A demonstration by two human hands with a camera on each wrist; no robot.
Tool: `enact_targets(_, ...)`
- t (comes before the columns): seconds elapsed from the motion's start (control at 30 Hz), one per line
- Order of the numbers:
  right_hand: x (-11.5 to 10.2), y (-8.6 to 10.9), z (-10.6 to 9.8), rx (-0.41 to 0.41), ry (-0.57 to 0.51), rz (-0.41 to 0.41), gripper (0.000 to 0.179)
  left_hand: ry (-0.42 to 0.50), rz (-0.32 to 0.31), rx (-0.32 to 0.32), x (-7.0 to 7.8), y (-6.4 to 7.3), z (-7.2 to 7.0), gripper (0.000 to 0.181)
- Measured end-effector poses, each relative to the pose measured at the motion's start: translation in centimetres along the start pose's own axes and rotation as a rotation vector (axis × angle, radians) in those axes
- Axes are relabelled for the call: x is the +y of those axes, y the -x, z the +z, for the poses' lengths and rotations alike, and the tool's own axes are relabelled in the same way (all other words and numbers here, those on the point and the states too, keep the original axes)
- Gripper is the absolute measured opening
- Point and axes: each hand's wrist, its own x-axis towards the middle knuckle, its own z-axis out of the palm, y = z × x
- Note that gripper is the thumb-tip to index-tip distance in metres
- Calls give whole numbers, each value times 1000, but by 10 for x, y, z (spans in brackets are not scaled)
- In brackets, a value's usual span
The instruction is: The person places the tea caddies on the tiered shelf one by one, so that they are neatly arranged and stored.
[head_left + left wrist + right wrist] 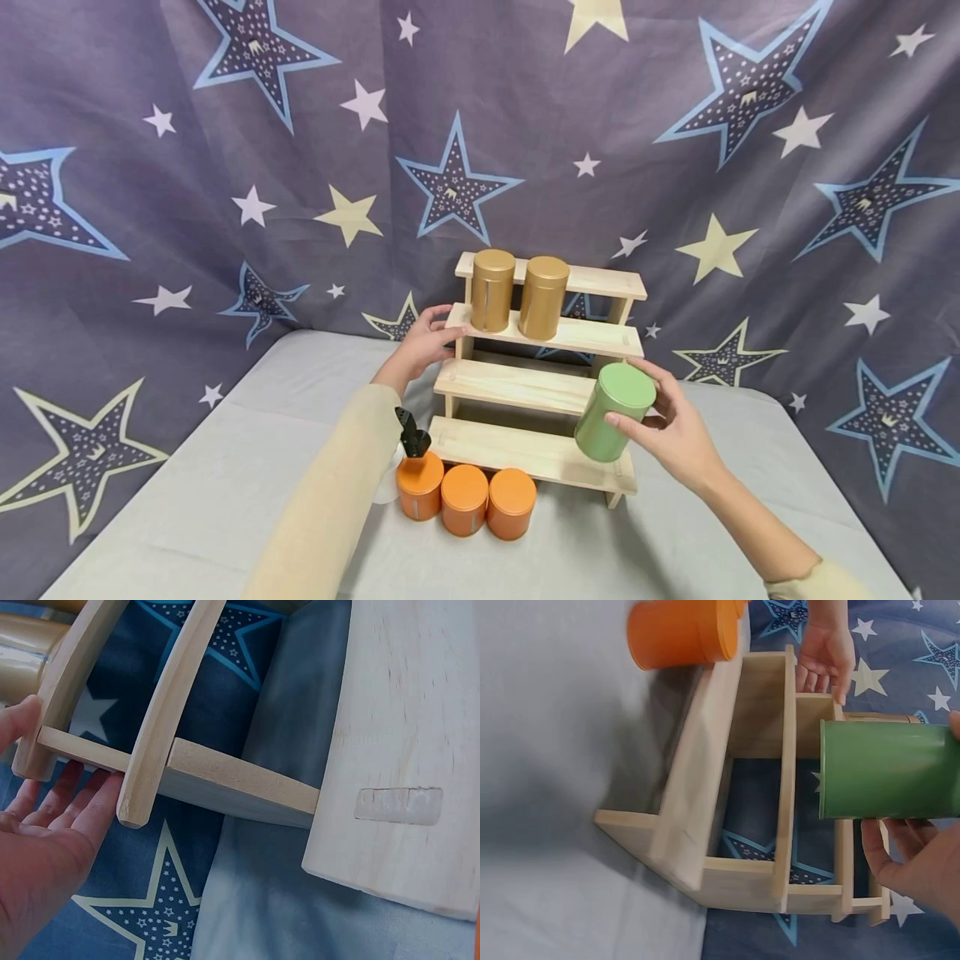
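My right hand [678,437] grips a green lidded tin [617,410] from its right side, thumb toward me. The tin tilts slightly in front of the lower tiers at the stand's right end; in the right wrist view the green tin [889,770] shows clear of the boards. My left hand [426,343] holds the left end of the wooden tiered stand [517,379] at its second-highest board, with the thumb by the upper face and fingers beneath, as the left wrist view shows. Two gold tins [492,292] stand upright on that board, toward its left.
Three orange tins [465,500] stand in a row on the pale cloth before the stand's lowest board. A black object [412,433] appears beside my left sleeve, over the leftmost orange tin. Behind the stand hangs a star-patterned curtain [300,200].
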Motion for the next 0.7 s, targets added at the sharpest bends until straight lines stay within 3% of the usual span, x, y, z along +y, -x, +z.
enact_targets(0.7, -5, -24, -10, 32, 43, 60, 70, -4, -11, 1, 0, -3, -1, 66)
